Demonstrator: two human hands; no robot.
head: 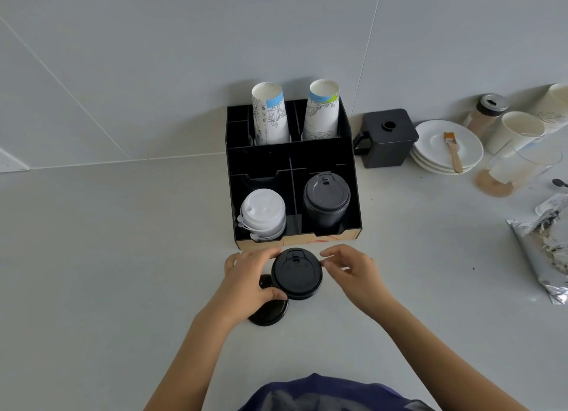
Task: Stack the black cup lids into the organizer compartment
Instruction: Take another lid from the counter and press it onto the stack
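A black organizer [353, 177] stands against the wall. Its front right compartment holds a stack of black lids [326, 200]; the front left one holds white lids [262, 215]. Just in front of it, my left hand [249, 280] grips a black lid [296, 274] by its left rim, held slightly above the counter. My right hand [353, 272] hovers at the lid's right edge with fingers apart, its fingertips close to the rim. Another black lid [269, 314] lies on the counter, partly hidden under my left hand and the held lid.
Two stacks of paper cups [270, 115] stand in the organizer's back compartments. To the right are a black square container [385, 140], white saucers [467, 151] with a brush [453, 151], more paper cups, a jar, and a foil bag [544, 251].
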